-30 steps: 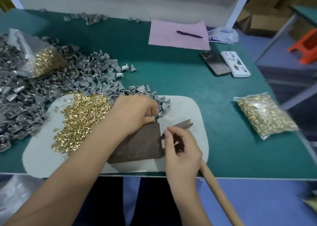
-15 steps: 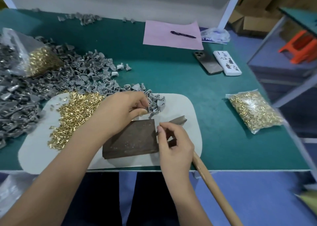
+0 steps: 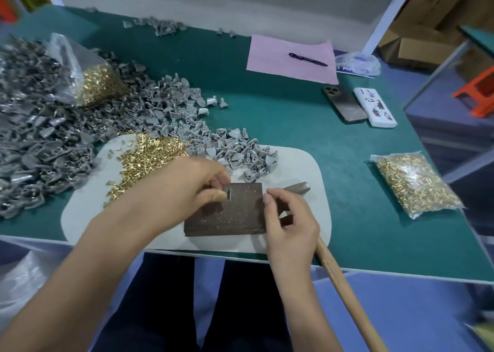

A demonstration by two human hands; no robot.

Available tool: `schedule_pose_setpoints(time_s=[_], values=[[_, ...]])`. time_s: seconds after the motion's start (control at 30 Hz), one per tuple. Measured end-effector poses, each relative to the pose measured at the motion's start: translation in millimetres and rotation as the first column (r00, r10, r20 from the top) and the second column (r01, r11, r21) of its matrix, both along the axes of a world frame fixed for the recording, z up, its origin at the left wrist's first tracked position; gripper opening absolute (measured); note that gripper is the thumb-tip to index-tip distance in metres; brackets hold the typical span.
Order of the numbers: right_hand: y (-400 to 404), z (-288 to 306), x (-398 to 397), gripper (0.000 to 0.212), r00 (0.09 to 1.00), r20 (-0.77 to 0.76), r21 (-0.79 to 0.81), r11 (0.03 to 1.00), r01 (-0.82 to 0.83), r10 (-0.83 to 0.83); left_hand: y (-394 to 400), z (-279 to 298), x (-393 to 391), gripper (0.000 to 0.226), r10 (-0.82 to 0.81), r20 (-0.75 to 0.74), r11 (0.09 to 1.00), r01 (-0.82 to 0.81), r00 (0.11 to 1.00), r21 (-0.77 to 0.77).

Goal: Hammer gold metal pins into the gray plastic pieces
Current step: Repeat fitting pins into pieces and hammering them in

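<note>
**Piece on the block, pin still to be set**

The left hand [image 3: 187, 188] pinches one gray piece [image 3: 228, 192] between thumb and fingertips, holding it on the near-left part of the dark block [image 3: 230, 212]. The right hand [image 3: 288, 218] sits just to the right of it, across the block, thumb and forefinger closed together as if on a pin; whether a pin is really there is too small to tell. The hammer [image 3: 296, 187] lies under that hand, head pointing away and to the right, handle [image 3: 347, 293] running back past the wrist and off the tabletop [image 3: 294, 127].

The move ahead looks like a short reach leftward from the right hand to the piece. Loose pins [image 3: 149, 156] lie beyond the left wrist, and more gray pieces [image 3: 240, 151] just past the left knuckles.
</note>
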State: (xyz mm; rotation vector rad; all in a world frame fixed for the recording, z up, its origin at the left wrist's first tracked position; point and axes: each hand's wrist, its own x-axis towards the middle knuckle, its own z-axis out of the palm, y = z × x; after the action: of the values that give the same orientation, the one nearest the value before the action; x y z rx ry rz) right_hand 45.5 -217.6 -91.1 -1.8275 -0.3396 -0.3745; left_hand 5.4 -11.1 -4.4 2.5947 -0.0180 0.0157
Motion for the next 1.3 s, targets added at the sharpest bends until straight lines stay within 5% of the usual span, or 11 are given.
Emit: schedule_pose_setpoints(time_s=[0.33, 0.53, 0.8, 1.03, 1.3], values=[[0.1, 25.5, -9.8, 0.014, 0.991, -0.127, 0.08, 0.996, -0.035, 0.045, -4.9, -26.6, -32.6, 0.033, 0.102, 0.057, 0.981, -0.092, 0.993, -0.17], [16.2, 46.1, -10.1, 0.01, 0.974, -0.076, -0.166, 0.96, -0.225, 0.215, -9.8, -29.9, -31.3, 0.023, 0.164, 0.101, 0.97, -0.142, 0.981, -0.196], [27.8, 52.2, -8.6, 0.007, 0.966, -0.127, -0.423, 0.869, -0.258, 0.225, -17.4, -29.7, -33.2, 0.005, 0.205, 0.144, 0.954, -0.164, 0.968, -0.252], [37.1, 74.9, -4.5, 0.008, 0.961, 0.047, -0.752, 0.644, -0.145, 0.271, -19.8, -29.3, -35.2, 0.01, 0.218, 0.15, 0.944, -0.169, 0.964, -0.284], [38.3, 89.7, -4.5, 0.01, 0.965, -0.055, -0.821, 0.539, -0.189, 0.255, -21.2, -29.0, -36.3, 0.012, 0.229, 0.162, 0.941, -0.176, 0.96, -0.289]])
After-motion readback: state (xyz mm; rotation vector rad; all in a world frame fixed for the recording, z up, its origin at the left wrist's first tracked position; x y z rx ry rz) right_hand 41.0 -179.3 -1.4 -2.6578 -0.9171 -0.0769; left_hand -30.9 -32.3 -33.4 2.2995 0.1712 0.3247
